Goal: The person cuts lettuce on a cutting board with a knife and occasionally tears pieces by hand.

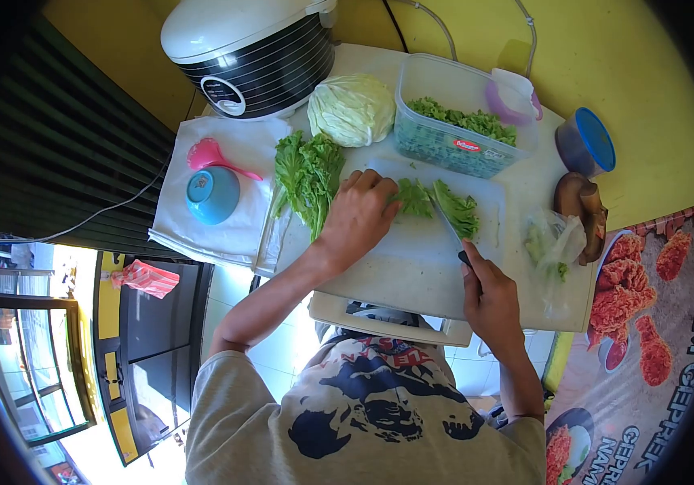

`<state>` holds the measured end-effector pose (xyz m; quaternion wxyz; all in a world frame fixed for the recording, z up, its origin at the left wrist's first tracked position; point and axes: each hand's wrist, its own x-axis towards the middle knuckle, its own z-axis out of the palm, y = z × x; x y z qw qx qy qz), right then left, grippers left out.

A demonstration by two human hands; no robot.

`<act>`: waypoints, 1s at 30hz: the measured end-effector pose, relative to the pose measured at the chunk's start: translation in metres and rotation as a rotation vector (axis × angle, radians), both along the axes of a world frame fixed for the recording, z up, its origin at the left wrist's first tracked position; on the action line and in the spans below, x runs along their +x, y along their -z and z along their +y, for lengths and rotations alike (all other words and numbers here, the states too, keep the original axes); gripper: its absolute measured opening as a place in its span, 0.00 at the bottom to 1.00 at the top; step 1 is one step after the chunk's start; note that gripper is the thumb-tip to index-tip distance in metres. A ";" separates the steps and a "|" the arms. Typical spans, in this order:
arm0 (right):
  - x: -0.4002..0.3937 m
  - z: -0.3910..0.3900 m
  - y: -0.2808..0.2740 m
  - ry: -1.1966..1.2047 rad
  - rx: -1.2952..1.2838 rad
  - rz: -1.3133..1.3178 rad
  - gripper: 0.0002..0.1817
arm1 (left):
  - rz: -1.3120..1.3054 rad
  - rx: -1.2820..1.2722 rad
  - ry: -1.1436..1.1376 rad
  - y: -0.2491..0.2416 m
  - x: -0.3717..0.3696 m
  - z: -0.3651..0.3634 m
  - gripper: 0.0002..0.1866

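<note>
My left hand point(363, 212) is closed, its curled fingertips pressing on the left end of some green lettuce point(414, 199) on a white cutting board point(419, 242). My right hand point(490, 293) grips the black handle of a knife point(450, 229). The blade lies between the held lettuce and a separate leafy piece point(456, 210) to its right. Left of my left hand rests a bunch of lettuce point(308, 174). Behind the board stands a clear plastic container point(444, 153) partly filled with chopped greens.
A pale cabbage point(351, 111) sits beside a rice cooker point(258, 69). At left are a blue bowl point(213, 196) and a pink ladle point(208, 152). On the right are a plastic bag point(553, 250), a blue-lidded tub point(586, 142) and a brown object point(580, 212).
</note>
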<state>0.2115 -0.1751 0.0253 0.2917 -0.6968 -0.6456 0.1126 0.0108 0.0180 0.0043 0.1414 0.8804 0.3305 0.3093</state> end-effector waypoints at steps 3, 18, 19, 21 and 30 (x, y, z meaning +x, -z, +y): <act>-0.002 0.001 0.000 -0.009 -0.002 0.021 0.26 | -0.020 -0.098 0.001 0.001 -0.004 -0.004 0.10; -0.010 0.003 0.002 -0.083 -0.075 -0.021 0.27 | 0.072 0.027 -0.043 -0.016 -0.031 -0.030 0.17; -0.010 0.002 0.003 -0.074 -0.061 -0.030 0.27 | 0.070 0.062 -0.017 -0.010 -0.029 -0.031 0.17; -0.012 0.002 0.005 -0.064 -0.044 -0.032 0.27 | 0.086 0.153 -0.008 0.002 -0.021 -0.032 0.17; -0.011 0.001 0.005 -0.039 -0.011 -0.096 0.27 | 0.183 0.202 0.029 0.012 -0.022 -0.039 0.22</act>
